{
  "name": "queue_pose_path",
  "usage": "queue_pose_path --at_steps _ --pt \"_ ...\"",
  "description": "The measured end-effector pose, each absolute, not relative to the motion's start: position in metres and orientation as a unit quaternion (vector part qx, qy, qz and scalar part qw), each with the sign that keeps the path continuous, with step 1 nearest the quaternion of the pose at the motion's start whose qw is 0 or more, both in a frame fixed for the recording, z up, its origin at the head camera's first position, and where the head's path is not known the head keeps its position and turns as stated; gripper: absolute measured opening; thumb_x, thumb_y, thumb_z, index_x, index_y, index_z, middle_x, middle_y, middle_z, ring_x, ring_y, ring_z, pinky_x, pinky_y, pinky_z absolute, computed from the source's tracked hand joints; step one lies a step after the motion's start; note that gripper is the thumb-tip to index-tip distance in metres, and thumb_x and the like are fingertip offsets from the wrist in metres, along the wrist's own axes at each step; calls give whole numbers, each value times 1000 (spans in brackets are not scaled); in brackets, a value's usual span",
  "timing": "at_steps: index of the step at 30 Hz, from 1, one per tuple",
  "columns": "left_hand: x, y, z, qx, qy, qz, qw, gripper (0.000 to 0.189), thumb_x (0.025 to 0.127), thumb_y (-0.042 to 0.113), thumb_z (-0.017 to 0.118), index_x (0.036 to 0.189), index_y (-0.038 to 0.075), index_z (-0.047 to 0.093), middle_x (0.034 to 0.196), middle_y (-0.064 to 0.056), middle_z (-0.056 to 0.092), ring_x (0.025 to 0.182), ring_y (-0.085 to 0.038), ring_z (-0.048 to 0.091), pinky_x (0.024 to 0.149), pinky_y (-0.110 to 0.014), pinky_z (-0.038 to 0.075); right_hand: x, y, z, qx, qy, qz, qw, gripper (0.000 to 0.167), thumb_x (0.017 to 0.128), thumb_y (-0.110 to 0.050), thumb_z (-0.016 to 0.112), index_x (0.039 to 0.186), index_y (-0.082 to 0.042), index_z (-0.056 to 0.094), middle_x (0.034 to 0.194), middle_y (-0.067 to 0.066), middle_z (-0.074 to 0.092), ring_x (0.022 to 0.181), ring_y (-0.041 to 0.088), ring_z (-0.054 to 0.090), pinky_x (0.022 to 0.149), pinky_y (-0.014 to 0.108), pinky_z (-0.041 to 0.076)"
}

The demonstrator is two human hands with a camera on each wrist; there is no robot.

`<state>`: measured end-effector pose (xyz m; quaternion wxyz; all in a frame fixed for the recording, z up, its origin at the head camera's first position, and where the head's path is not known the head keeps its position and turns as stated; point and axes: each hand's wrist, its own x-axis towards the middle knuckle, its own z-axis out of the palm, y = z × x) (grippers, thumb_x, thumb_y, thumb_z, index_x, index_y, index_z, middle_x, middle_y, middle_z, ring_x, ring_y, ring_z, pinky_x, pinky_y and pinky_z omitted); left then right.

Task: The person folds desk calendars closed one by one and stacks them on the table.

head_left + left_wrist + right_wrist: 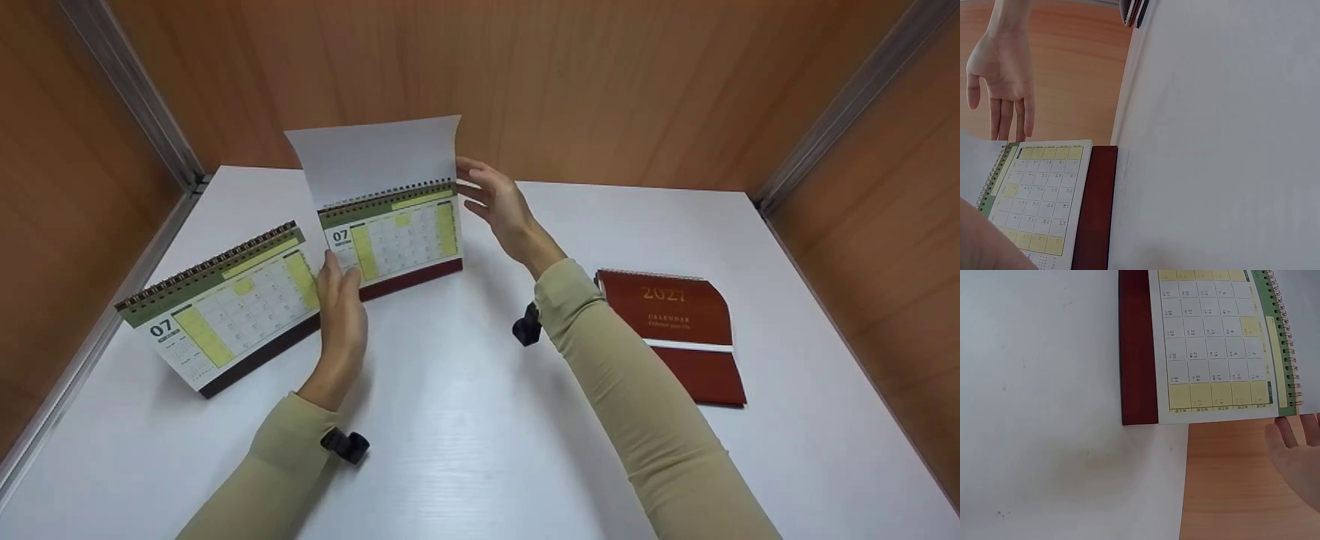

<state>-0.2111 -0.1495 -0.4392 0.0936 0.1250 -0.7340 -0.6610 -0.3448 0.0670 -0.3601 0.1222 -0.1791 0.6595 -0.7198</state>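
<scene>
A spiral-bound desk calendar stands tilted at the back, showing month 07, with a blank white page raised above its rings. My left hand is at its lower left side, fingers extended, between it and a second calendar. At the upper right edge, by the rings, is my right hand. In the left wrist view the palm of that right hand faces the camera with fingers straight. The right wrist view shows its fingertips right at the calendar's bound corner, partly hidden behind it.
The second calendar, also on month 07, stands tilted at the left. On the right, partly behind my right sleeve, is a dark red calendar marked 2027 with a white band. Wooden panels enclose the white table at back and sides.
</scene>
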Motion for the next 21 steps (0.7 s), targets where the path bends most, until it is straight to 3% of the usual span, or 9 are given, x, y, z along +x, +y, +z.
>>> queue_pose_path --at_steps 12,21 --pt "-206 -157 -438 114 -738 -661 78 65 113 45 20 171 28 -2 178 7 -9 162 -13 -14 132 -43 -6 -341 69 -364 -179 673 -708 116 55 114 -35 29 161 -11 46 163 2 49 150 19 46 127 34 32" --pt "-205 -163 -437 110 -734 -666 68 66 113 48 16 171 24 -5 178 10 -7 161 -7 -10 132 -36 -3 -340 71 -367 -178 674 -707 118 55 114 -36 30 155 -8 54 158 5 55 148 22 49 127 37 33"
